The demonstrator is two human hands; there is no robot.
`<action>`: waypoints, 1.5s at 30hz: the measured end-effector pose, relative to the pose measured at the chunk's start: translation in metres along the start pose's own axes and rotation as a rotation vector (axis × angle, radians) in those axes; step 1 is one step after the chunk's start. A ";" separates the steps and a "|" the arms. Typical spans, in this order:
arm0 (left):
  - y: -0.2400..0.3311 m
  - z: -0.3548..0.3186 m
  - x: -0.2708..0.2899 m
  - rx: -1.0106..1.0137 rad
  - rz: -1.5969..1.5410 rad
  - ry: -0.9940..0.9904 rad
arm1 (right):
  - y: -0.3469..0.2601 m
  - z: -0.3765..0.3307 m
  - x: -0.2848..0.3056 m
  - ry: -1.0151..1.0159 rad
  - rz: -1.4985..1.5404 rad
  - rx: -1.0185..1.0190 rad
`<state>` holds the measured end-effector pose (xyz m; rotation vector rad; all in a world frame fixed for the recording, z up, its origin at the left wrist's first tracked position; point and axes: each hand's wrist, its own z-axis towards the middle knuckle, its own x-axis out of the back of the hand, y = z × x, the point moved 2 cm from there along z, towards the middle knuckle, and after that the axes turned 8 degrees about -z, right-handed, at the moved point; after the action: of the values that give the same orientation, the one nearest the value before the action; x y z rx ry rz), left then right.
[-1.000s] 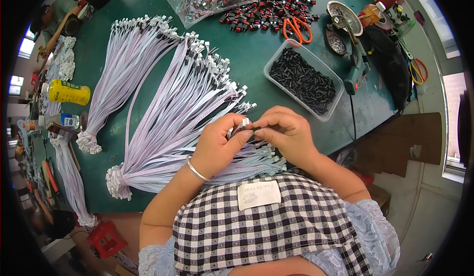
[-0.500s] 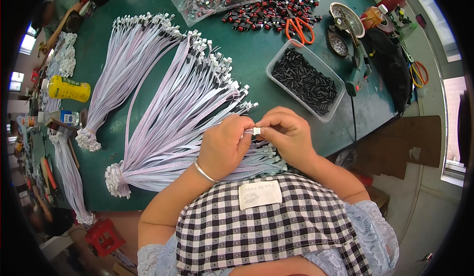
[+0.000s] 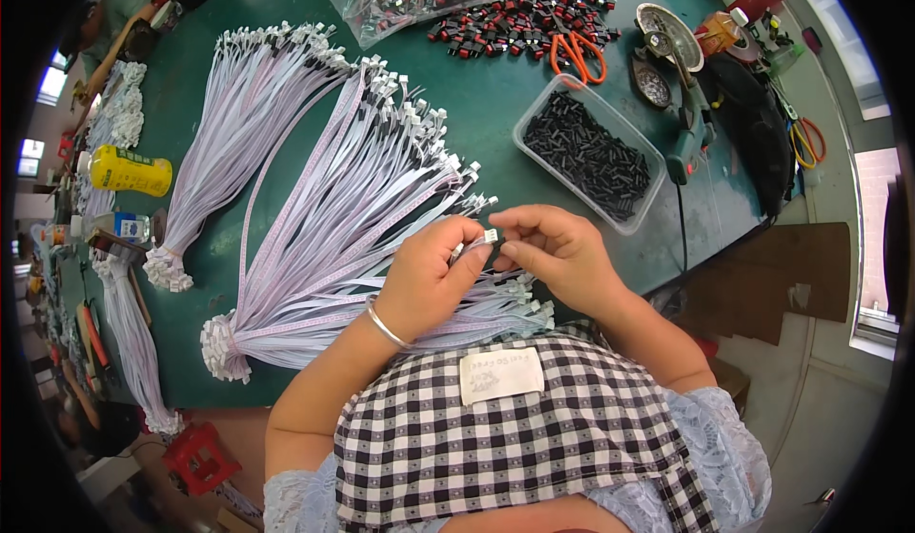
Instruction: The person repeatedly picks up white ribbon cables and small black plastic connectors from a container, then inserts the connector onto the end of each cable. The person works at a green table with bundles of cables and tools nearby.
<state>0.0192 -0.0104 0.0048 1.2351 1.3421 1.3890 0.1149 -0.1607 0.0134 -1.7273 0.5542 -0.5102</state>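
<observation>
My left hand pinches a flat white ribbon cable just behind its small white connector, which sticks out past thumb and forefinger. Close beside it, my right hand has thumb and forefinger parted around the connector's far side, and I see nothing held there; its other fingers are curled and partly hidden. Below both hands spreads a large fanned bundle of white ribbon cables, tied at the lower left, with white connectors and black sleeves at the loose ends. A clear plastic tub of short black tubes stands beyond my right hand.
Another cable bundle lies left, near a yellow bottle. Along the back are a clear bag, a heap of black-and-red parts and orange-handled scissors. A green heat tool with a cord sits right of the tub.
My right thumb and forefinger have come off the white connector and parted. My left hand keeps hold of the cable, its connector tilted slightly upward.
</observation>
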 end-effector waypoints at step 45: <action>-0.016 -0.001 -0.001 0.134 -0.396 -0.044 | 0.010 0.001 0.002 0.181 0.207 0.045</action>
<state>0.0173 -0.0099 -0.0107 1.0071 1.5688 1.0019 0.1157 -0.1630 0.0038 -1.5684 0.8348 -0.5294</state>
